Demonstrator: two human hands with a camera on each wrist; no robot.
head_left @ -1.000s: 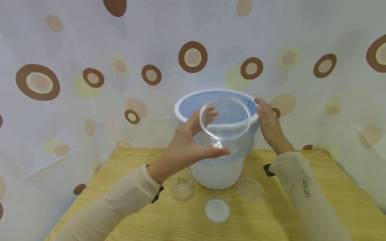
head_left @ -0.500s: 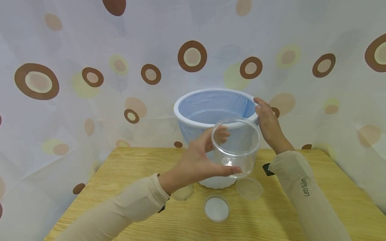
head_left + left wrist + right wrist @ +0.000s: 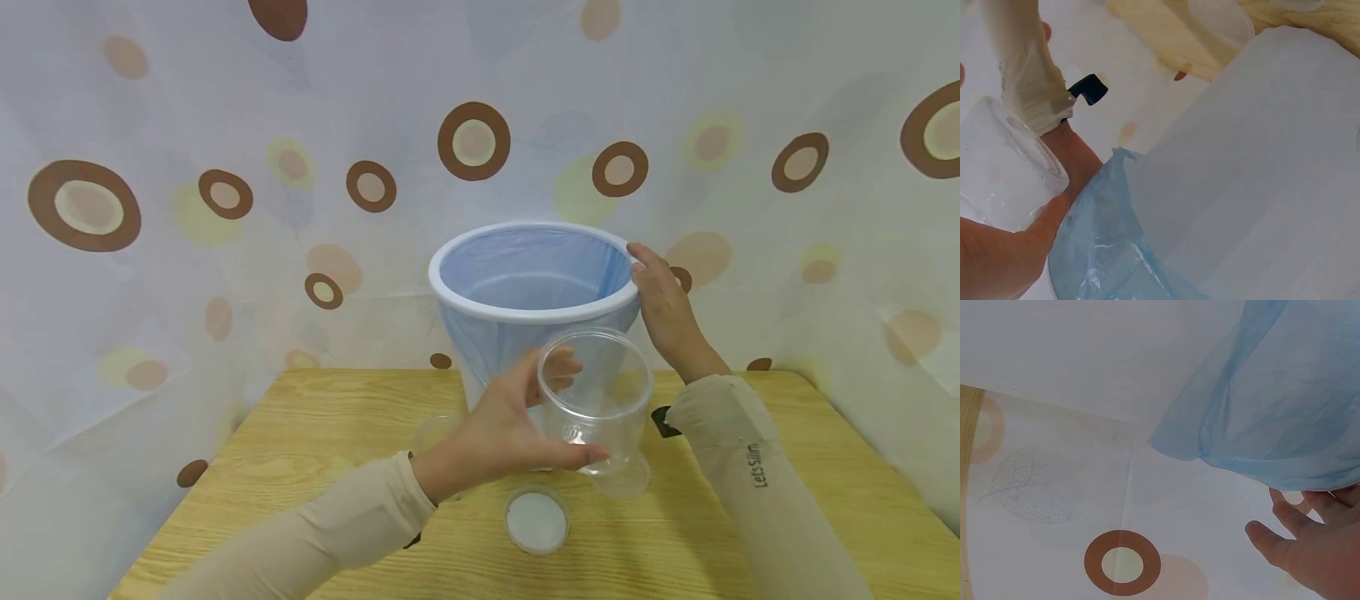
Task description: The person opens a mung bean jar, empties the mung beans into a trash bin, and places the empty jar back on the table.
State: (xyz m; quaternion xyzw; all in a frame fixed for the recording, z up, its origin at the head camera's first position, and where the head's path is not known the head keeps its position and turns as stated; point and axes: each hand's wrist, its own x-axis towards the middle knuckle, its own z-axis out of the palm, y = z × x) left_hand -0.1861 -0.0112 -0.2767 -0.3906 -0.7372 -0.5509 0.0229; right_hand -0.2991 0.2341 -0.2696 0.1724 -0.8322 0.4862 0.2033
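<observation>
My left hand (image 3: 510, 429) grips an upright-tilted clear plastic tub (image 3: 596, 375), thumb on the near side and fingers round the far side. The tub is in front of a white bin lined with a blue plastic bag (image 3: 480, 333), and in the left wrist view the tub (image 3: 997, 165) shows at the left edge. My right hand (image 3: 667, 312) touches the bin's white rim (image 3: 495, 310) at the right with fairly straight fingers. The right wrist view shows these fingers (image 3: 1294, 519) against the bag-covered edge (image 3: 1310, 475).
Below the bin, a round clear lid (image 3: 630, 482) lies on the wooden table (image 3: 330, 442). Nearer stands a small round dish with a white surface (image 3: 536, 521). My left hand and forearm partly cover another clear container (image 3: 435, 427). A patterned sheet (image 3: 360, 92) hangs behind.
My left hand has brought the tub down and to the right, from in front of the bin's mouth to in front of its side. The right hand stays at the rim.
</observation>
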